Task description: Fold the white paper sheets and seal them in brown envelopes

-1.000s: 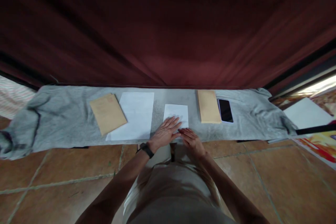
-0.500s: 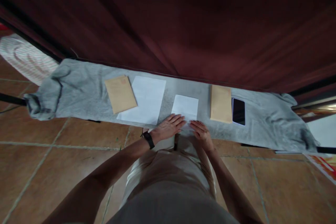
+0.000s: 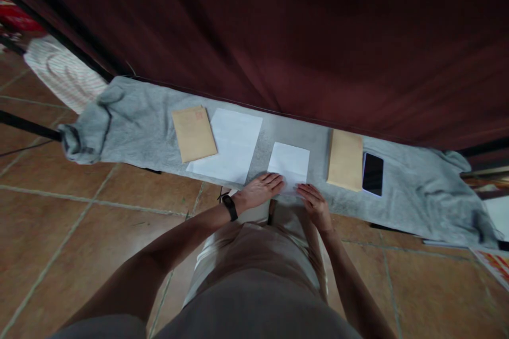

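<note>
A small sheet of white paper (image 3: 289, 161), possibly folded, lies in front of me on the grey cloth (image 3: 318, 137). My left hand (image 3: 262, 189) rests flat on its near left corner, fingers stretched out and pointing right. On the near right corner lie the fingertips of my right hand (image 3: 315, 202), its fingers extended and slightly bent. To the left is a larger sheet of white paper (image 3: 234, 143), partly covered by brown envelopes (image 3: 194, 135). Another stack of brown envelopes (image 3: 345, 161) sits to the right of the small sheet.
A smartphone (image 3: 373, 175) with a dark screen lies beside the right envelopes. The cloth covers a long narrow bench. Behind it hangs a dark red curtain (image 3: 278, 37). Striped fabric (image 3: 66, 71) is at the far left, over a tiled floor (image 3: 131, 243).
The view has shifted and tilted slightly, so the bench appears farther right. Both hands stay on the small sheet; the right hand's fingers have moved slightly away from the left hand.
</note>
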### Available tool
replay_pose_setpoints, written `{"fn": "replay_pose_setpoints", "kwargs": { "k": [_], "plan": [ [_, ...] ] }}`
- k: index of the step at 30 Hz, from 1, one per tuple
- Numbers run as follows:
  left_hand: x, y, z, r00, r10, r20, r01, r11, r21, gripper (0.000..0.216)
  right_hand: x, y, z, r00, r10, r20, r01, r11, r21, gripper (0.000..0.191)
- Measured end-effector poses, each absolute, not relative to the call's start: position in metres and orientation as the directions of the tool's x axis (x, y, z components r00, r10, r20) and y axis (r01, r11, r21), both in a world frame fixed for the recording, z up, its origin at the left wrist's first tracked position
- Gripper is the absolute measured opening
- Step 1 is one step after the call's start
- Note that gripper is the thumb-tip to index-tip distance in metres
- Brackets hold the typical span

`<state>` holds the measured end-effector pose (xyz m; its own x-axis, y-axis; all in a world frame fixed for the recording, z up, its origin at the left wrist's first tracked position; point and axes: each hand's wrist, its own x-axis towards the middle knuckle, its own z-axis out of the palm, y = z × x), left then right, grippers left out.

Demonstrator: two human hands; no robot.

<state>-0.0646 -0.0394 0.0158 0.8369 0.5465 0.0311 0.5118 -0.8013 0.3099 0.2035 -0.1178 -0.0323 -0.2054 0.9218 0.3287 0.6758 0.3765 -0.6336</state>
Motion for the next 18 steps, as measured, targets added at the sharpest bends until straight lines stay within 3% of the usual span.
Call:
{"fn": "replay_pose_setpoints", "kwargs": {
  "k": [7, 11, 14, 18],
  "plan": [
    [-0.083, -0.031, -0.004, 0.727, 0.664, 0.175, 0.514, -0.696, 0.502, 0.043, 0.197, -0.117, -0.031, -0.127, 0.930, 0.344, 0.681, 0.334, -0.652, 0.042],
    [-0.088, -0.025, -0.011, 0.636, 0.723, 0.271, 0.476, -0.644, 0.599, 0.029, 0.194, -0.113, -0.026, -0.055, 0.935, 0.350, 0.704, 0.285, -0.651, 0.038],
    [-0.084, -0.022, -0.012, 0.516, 0.820, 0.248, 0.499, -0.522, 0.692, 0.019, 0.192, -0.110, -0.021, -0.036, 0.949, 0.313, 0.721, 0.242, -0.650, 0.032],
    [-0.076, -0.020, -0.012, 0.380, 0.909, 0.172, 0.535, -0.367, 0.761, 0.024, 0.192, -0.104, -0.019, 0.055, 0.954, 0.294, 0.750, 0.155, -0.643, 0.025]
  ]
}}
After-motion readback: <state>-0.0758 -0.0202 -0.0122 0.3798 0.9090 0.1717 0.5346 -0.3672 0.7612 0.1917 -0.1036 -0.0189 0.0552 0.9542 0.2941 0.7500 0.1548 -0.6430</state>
